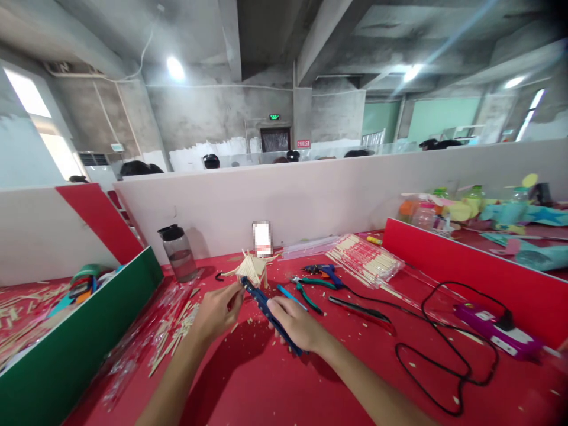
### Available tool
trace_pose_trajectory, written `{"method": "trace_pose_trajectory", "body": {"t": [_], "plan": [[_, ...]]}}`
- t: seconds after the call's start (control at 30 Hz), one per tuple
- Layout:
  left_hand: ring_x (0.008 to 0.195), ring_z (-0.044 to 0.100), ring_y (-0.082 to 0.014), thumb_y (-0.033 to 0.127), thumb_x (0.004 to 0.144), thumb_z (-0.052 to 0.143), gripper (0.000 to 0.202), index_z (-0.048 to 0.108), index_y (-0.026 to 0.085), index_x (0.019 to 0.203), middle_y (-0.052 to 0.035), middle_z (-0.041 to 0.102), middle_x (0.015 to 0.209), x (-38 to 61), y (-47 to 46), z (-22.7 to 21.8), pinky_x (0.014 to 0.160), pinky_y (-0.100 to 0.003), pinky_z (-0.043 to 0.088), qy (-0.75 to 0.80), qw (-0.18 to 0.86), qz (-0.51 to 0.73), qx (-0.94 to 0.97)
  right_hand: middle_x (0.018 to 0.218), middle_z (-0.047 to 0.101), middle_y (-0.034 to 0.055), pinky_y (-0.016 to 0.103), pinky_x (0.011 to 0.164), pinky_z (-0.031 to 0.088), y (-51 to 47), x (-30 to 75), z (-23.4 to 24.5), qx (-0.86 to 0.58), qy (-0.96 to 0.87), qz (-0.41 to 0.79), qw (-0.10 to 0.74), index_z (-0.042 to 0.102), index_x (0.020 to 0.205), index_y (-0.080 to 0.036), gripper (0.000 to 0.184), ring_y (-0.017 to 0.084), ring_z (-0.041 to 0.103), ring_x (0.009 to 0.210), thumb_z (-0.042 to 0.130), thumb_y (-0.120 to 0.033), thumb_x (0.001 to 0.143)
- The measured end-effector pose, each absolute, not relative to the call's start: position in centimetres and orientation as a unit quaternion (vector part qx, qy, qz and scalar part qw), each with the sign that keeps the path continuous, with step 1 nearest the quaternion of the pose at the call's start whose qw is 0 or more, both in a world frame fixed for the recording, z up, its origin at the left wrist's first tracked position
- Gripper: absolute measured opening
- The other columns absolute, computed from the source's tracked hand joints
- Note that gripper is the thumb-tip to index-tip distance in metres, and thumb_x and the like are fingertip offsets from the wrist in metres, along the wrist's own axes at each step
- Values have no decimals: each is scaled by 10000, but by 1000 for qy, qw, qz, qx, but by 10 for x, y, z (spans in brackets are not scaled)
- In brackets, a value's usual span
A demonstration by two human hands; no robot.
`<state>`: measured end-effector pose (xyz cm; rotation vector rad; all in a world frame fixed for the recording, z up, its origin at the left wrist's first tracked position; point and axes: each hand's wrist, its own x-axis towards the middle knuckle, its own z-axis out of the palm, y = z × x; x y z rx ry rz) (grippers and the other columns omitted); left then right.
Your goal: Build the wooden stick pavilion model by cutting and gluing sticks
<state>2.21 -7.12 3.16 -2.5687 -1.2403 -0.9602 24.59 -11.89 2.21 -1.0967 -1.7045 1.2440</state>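
My right hand [295, 322] is wrapped round a long dark blue hand tool [277, 319], whose narrow tip points forward and left. Close to that tip, the fingers of my left hand [222, 307] are pinched together; what they hold, if anything, is too small to make out. Just beyond both hands stands a small model of thin wooden sticks [252, 266] with a sloping, roof-like top. The tool's tip overlaps its front edge in view, and I cannot tell whether they touch. A light blue pen [291, 297] lies to the right of the model.
Diagonal cutters [313, 290], a blue glue gun [327, 273] and a red-black knife [361, 310] lie right. Behind them are bagged sticks [364, 257]. A black cable reaches a purple power strip [492, 331]. Left are loose sticks [175, 334], a bottle [180, 260] and a green divider [89, 331].
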Motion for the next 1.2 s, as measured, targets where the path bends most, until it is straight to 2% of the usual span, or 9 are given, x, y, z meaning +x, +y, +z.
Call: {"method": "trace_pose_trajectory", "body": {"t": [0.5,0.93,1.2], "plan": [[499,569,-127,220,948,405,226,620,214,878,-7,667,628,25,-72,33,500,-248,260,-422,166,-254,-854,625,518,-31,209,503,361,-119,249,24,-464,-710,384,365,480,786,-201,346,109,510,529,396,-469,989],[533,618,-153,262,945,433,222,649,224,983,-39,718,698,26,-71,34,476,-234,267,-449,196,-226,-842,682,546,-16,223,552,402,-116,249,20,-480,-709,358,374,495,794,-193,320,125,561,606,437,-450,976],[569,657,-164,289,955,445,213,640,223,1010,-29,717,697,29,-73,33,484,-235,290,-472,210,-265,-814,650,532,-30,214,514,385,-113,247,17,-476,-691,385,385,495,795,-195,331,109,530,539,443,-471,972]]}}
